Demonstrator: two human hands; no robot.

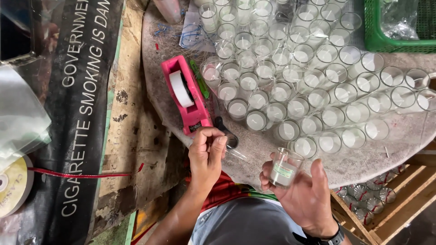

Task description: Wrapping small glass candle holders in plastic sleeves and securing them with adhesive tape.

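Observation:
My right hand (305, 190) holds a small clear glass candle cup (284, 168) with white wax and a green label, tilted in the fingers near the table's front edge. My left hand (206, 152) is pinched shut just below a pink tape dispenser (186, 96); it seems to grip a strip of clear tape, too thin to make out. Beyond both hands, several glass cups of white wax (295, 81) stand in rows on the round cloth-covered table (363, 159).
A green plastic basket (390, 43) sits at the back right. A wooden crate (399, 199) with wrapped cups lies at the lower right. On the left are a dark printed banner (86, 104), a ribbon spool (13, 186) with red ribbon and clear plastic bags (20, 118).

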